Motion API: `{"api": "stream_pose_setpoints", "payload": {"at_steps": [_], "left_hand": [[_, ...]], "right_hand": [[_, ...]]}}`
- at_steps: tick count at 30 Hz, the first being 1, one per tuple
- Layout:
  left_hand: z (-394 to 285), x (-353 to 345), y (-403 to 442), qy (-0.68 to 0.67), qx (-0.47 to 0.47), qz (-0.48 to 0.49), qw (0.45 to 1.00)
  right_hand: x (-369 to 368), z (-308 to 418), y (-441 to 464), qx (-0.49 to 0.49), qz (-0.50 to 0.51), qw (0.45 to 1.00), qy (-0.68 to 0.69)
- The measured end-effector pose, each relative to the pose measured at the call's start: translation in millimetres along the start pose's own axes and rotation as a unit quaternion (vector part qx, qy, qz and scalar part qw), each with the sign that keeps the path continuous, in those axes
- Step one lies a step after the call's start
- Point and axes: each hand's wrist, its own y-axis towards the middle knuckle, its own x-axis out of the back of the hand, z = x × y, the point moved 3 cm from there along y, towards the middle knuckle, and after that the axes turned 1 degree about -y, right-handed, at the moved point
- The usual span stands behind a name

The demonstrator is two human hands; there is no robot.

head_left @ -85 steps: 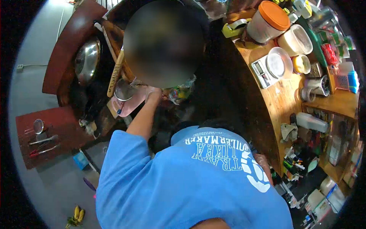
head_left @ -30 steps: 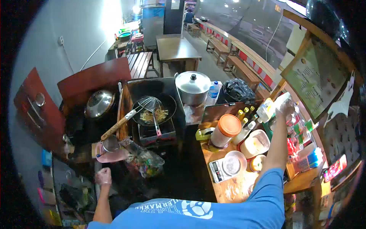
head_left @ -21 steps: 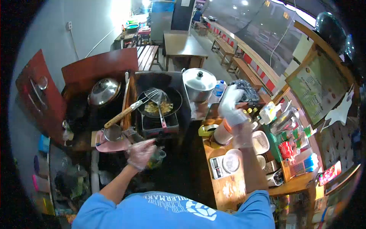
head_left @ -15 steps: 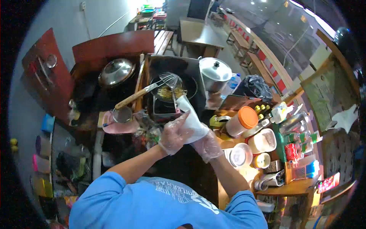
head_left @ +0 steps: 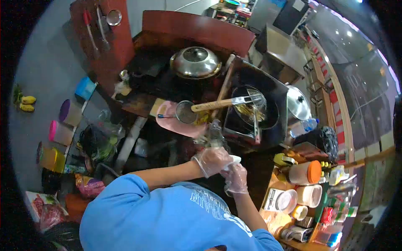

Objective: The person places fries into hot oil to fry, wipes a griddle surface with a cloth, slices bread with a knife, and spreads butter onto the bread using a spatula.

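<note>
In a clear plastic glove, my left hand point(head_left: 212, 161) is closed on a crumpled white paper point(head_left: 235, 159). My right hand point(head_left: 236, 179), gloved as well, grips the same paper from the right and below. Both hands are close together in front of my chest. Just beyond them lies a clear plastic bag point(head_left: 214, 134). Further off, a wooden-handled strainer point(head_left: 213, 104) and a second, pink-handled tool point(head_left: 256, 133) rest over a dark wok point(head_left: 270, 118) with food in it. A round sieve point(head_left: 184, 112) sits on a pink board point(head_left: 180, 127).
A lidded pan point(head_left: 196, 62) stands at the back, a lidded pot point(head_left: 298, 102) right of the stove. On the right wooden counter point(head_left: 274, 217) are a scale, an orange-lidded jar point(head_left: 307, 172) and several containers. Tubs point(head_left: 70, 113) and a vegetable bag point(head_left: 100, 140) stand at left.
The white paper, earlier broad between both hands, is now bunched up and mostly covered by them. My hands have moved lower, and the view has turned toward the left.
</note>
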Motion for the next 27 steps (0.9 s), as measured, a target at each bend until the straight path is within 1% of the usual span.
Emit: {"api": "stream_pose_setpoints", "payload": {"at_steps": [1, 2, 3, 4, 5, 6, 7, 8, 9, 11, 12, 13, 14, 15, 16, 17, 18, 19, 20, 21, 22, 23, 24, 25, 26, 27], "left_hand": [[9, 10, -4, -0.018, -0.043, -0.019, 0.999], [19, 30, -6, -0.075, -0.074, -0.116, 0.988], [38, 38, -15, -0.075, -0.068, -0.119, 0.988], [59, 44, -26, -0.078, -0.036, -0.090, 0.992], [81, 52, -38, -0.081, -0.004, -0.060, 0.995], [106, 65, -48, -0.083, 0.005, -0.061, 0.995], [132, 78, -56, -0.087, 0.037, -0.031, 0.995], [158, 90, -63, -0.092, 0.069, -0.001, 0.993], [184, 103, -72, -0.099, 0.101, 0.029, 0.990], [251, 112, -99, -0.131, 0.127, 0.124, 0.975], [294, 106, -116, -0.041, 0.068, 0.199, 0.977], [319, 166, -114, -0.085, 0.122, 0.175, 0.973], [367, 189, -121, -0.117, 0.194, 0.125, 0.966], [425, 203, -137, -0.138, 0.326, 0.084, 0.931], [497, 194, -163, 0.161, 0.289, 0.088, 0.940], [554, 216, -183, 0.055, 0.395, -0.081, 0.913], [608, 236, -204, -0.062, 0.436, -0.286, 0.851], [618, 274, -191, -0.126, 0.577, -0.292, 0.752], [681, 273, -207, -0.057, 0.527, -0.305, 0.792], [754, 266, -231, 0.010, 0.471, -0.315, 0.824], [803, 261, -237, 0.097, 0.493, -0.232, 0.833], [837, 257, -236, 0.183, 0.506, -0.146, 0.830], [852, 254, -230, 0.276, 0.472, -0.066, 0.835], [853, 249, -229, 0.271, 0.472, -0.061, 0.836], [847, 248, -222, 0.237, 0.515, -0.031, 0.823], [840, 247, -214, 0.204, 0.555, -0.003, 0.807]], "right_hand": [[-14, -5, 11, -0.005, 0.004, 1.000, -0.005], [-26, -10, 25, -0.003, 0.001, 1.000, 0.023], [-39, -14, 37, -0.001, -0.002, 0.999, 0.052], [-55, -14, 43, -0.001, 0.050, 0.998, 0.040], [-77, -15, 48, -0.009, 0.052, 0.998, 0.037], [-106, -13, 54, -0.029, 0.101, 0.991, 0.077], [-133, -12, 63, -0.049, 0.149, 0.981, 0.118], [-158, -13, 76, -0.048, 0.192, 0.974, 0.106], [-180, -16, 89, -0.057, 0.193, 0.974, 0.104], [-221, -25, 111, -0.095, 0.205, 0.971, 0.079], [-237, -31, 127, -0.102, 0.205, 0.973, 0.034], [-246, -32, 139, -0.107, 0.205, 0.972, 0.031], [-249, -31, 149, -0.070, 0.220, 0.968, -0.100], [-252, -30, 157, -0.030, 0.231, 0.945, -0.228], [-257, -28, 162, -0.038, 0.212, 0.942, -0.257], [-259, -26, 165, -0.040, 0.207, 0.944, -0.254], [-256, -26, 168, -0.058, 0.174, 0.950, -0.254], [-256, -25, 170, -0.077, 0.141, 0.954, -0.252], [-262, -15, 166, -0.096, 0.116, 0.961, -0.232], [-248, -27, 168, -0.088, 0.095, 0.964, -0.232], [-240, -31, 167, -0.104, 0.070, 0.969, -0.212], [-234, -36, 165, -0.119, 0.046, 0.973, -0.192], [-234, -38, 162, -0.124, 0.040, 0.973, -0.191], [-233, -41, 158, -0.141, 0.008, 0.981, -0.135], [-231, -43, 154, -0.156, -0.023, 0.984, -0.079], [-230, -43, 152, -0.159, -0.025, 0.984, -0.080]]}}
